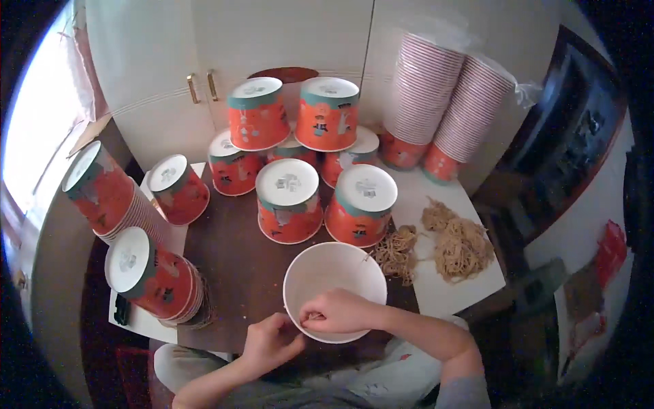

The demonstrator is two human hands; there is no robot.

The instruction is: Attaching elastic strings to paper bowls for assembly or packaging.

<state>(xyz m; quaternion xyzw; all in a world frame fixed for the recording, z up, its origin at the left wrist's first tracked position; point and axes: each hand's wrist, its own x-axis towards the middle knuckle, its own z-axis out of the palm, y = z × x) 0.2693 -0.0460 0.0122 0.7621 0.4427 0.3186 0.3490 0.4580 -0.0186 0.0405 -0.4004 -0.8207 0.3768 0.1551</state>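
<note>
Paper bucket [340, 262], clock centre, on the table [225, 259]: the right hand [344, 311] reaches inside; the left hand [271, 341] sits by its rim, 7–8 o'clock. Inverted paper buckets [288, 182] stand at 12 o'clock, before the cabinet [272, 34]; nested bucket stacks [426, 88] at 1, 9, 10; twine tangles [463, 249] at 2.

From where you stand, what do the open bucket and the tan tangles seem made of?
Open bucket: probably smooth coated paperboard, judging by its white wall and thin rim. Tan tangles: seemingly matte twine, perhaps plant fibre, given the loose strands.
</note>
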